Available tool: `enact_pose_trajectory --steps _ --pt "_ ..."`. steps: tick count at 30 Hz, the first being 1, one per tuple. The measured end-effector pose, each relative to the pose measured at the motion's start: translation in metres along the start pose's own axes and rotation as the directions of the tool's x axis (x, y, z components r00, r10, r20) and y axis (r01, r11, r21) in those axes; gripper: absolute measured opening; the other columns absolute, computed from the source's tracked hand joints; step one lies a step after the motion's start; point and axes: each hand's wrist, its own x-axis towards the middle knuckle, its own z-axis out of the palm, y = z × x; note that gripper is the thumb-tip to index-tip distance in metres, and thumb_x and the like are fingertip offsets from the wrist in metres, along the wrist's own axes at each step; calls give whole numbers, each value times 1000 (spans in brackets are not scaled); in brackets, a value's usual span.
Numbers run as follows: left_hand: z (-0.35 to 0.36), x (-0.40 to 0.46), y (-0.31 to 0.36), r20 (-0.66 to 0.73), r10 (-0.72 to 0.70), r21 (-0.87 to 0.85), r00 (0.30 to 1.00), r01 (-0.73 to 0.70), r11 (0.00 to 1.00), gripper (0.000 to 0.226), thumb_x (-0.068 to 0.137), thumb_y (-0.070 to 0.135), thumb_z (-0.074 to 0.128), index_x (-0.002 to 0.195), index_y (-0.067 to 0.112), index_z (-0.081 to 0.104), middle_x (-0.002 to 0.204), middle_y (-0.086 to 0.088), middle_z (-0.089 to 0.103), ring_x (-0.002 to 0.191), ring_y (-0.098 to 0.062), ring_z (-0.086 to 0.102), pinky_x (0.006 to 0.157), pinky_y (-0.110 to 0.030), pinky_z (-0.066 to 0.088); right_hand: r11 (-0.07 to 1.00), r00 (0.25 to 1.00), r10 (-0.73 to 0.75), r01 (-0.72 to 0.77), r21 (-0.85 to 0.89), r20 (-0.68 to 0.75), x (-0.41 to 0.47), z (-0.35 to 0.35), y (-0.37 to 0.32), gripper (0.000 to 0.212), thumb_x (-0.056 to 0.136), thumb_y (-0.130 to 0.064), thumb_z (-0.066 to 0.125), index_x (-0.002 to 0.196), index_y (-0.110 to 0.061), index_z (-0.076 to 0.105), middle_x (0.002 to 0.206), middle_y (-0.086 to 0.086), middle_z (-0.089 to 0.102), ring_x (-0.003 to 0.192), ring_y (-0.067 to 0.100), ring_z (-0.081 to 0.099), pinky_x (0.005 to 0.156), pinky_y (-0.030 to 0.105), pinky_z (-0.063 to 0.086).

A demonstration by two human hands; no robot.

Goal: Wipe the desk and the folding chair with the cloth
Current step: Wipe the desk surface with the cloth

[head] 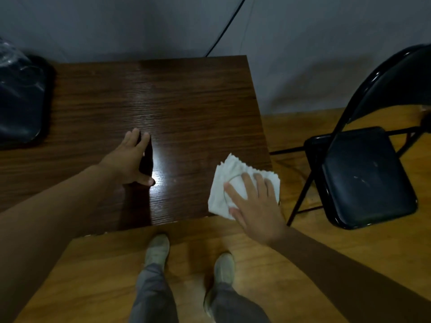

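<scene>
Off to the far left of the worktop (pixel 191 94) sits a dark bag (pixel 19 99) with something glossy like plastic on top, well apart from both hands, and a black cable (pixel 224 31) runs down the wall behind the far edge. Nothing lies between the two hands, just bare dark wood grain with a bright glare patch. One cloth (pixel 229 183), white and crumpled, lies at the near right corner of the worktop, its right edge hanging just past the side. The right hand (pixel 255 206) is flat on top of it, fingers (pixel 247 183) spread and pressing down, not curled around it. The left hand (pixel 131 159) rests flat on the wood near the middle, fingers extended, holding nothing. One folding chair (pixel 363 176), black with a scuffed seat, stands open on the right, just beside the worktop. Two pale shoes (pixel 158 249) stand on the warm wooden floor (pixel 100 276), with a grey wall (pixel 116 26) beyond.
</scene>
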Motion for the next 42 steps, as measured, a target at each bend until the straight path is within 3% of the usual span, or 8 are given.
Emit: enact_pose_trajectory --steps 3,7,11,21,29,34,40,42 --pt "4 3 -2 -11 -2 2 1000 2 1000 148 55 49 92 158 15 -8 164 -14 -18 151 -33 -16 124 -46 9 998 998 -60 61 -17 24 -9 5 -6 68 97 -55 56 159 -34 37 164 26 33 147 54 33 117 68 29" --pt "9 10 -10 -26 20 -17 999 -20 1000 148 54 52 91 157 15 -9 164 -14 -19 150 -32 -17 124 -47 8 994 994 -108 109 24 -13 29 -4 8 58 104 -52 34 160 -37 31 169 24 25 153 53 22 121 68 25" --pt "13 14 -19 -41 38 -27 998 -39 999 149 54 55 90 157 17 -12 163 -12 -22 150 -32 -19 124 -47 9 995 1000 18 -16 103 -21 123 -32 26 60 107 -53 29 163 -42 15 174 19 5 156 51 5 124 67 14" --pt "25 21 -28 -91 65 -56 994 -70 996 149 54 56 88 156 24 -15 162 -7 -26 146 -21 -27 123 -39 5 945 955 294 -287 158 -23 302 -110 36 65 105 -65 22 164 -41 10 172 16 8 152 53 9 121 67 11" --pt "22 17 -30 -86 93 -72 992 -99 992 147 57 57 86 156 25 -16 162 -5 -29 147 -21 -27 122 -40 6 998 997 -58 57 -16 -56 170 -78 -56 101 80 -86 44 159 -23 31 153 28 38 129 50 40 104 63 33" --pt "18 16 -24 -62 76 -56 995 -80 995 146 59 57 86 154 25 -21 160 -4 -32 147 -22 -28 123 -41 5 994 999 -43 43 -98 1 99 -55 -69 58 95 -51 53 143 -18 49 157 30 43 140 55 44 107 64 43" --pt "16 14 -23 -24 51 -55 998 -52 997 146 60 57 85 154 25 -22 159 -3 -34 141 -17 -33 123 -43 5 979 997 -48 58 -195 58 51 -58 -84 34 83 -46 74 112 -27 73 144 25 61 133 49 57 101 62 54" --pt "16 14 -24 -24 49 -52 999 -50 997 147 60 58 85 153 25 -23 159 -3 -34 139 -16 -35 124 -44 6 998 998 -66 65 22 13 38 -64 -85 30 88 -42 68 114 -27 73 151 20 56 142 46 49 110 63 47"
